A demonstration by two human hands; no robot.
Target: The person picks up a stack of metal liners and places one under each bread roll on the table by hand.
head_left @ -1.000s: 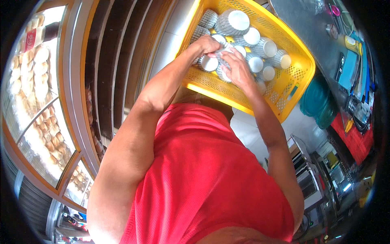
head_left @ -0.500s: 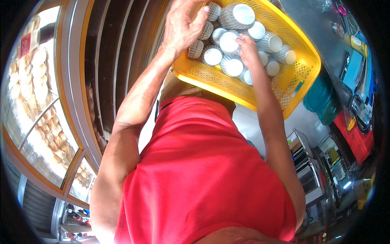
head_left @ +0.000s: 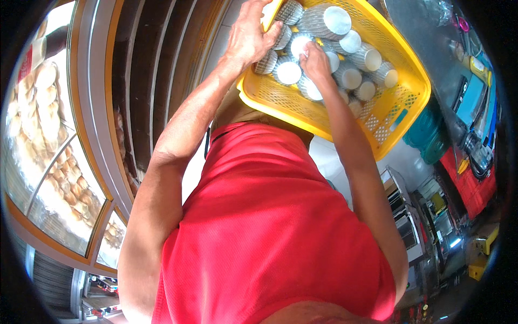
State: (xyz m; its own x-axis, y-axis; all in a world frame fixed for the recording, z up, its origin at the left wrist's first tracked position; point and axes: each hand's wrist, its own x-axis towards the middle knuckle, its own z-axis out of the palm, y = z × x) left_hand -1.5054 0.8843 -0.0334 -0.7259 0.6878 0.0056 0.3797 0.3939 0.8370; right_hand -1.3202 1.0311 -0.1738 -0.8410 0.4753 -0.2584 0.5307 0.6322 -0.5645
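Observation:
A yellow plastic basket (head_left: 413,81) is tilted in front of me, filled with several stacks of fluted baking cups (head_left: 367,58), silvery-grey with pale round bottoms. My left hand (head_left: 249,35) grips the basket's left rim; its thumb reaches inside over the cups, while the ends of its other fingers are partly out of sight. Inside the basket, my right hand (head_left: 315,60) has its fingers closed at the edge of a baking cup stack (head_left: 298,45) near the middle. The fingertips partly cover that stack's pale bottom.
Dark shelving (head_left: 148,70) rises on the left beside a glass case (head_left: 65,173) of bread rolls. To the right, a dark worktop (head_left: 413,27) carries blue tools and cables. Teal plastic containers (head_left: 430,137) sit under its edge.
My right hand has moved slightly left and down among the cups. The basket has shifted a little to the right in view, with my left hand still at its rim.

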